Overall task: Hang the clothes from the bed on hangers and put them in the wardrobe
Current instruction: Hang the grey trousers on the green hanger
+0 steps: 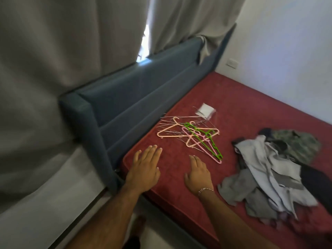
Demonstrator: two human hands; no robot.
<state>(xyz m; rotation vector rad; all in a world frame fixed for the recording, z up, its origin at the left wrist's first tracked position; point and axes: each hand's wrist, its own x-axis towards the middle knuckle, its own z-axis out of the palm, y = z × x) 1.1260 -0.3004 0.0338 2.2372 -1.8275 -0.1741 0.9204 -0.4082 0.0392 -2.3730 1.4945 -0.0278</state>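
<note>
A heap of clothes [273,177], grey, pale blue, black and a camouflage piece, lies on the red mattress [233,97] at the right. A tangle of hangers [195,136], peach, pink, green and thin wire ones, lies in the middle of the bed. My left hand [145,169] is stretched flat, fingers straight, over the mattress corner. My right hand [197,174], with a bracelet at the wrist, is held palm down just short of the hangers. Neither hand holds anything. The wardrobe is out of sight.
A blue padded headboard [136,97] borders the bed on the left, with grey curtains [53,60] behind it. A small clear packet [205,110] lies beyond the hangers. White wall with a switch plate [232,63] at the right. Pale floor shows at the lower left.
</note>
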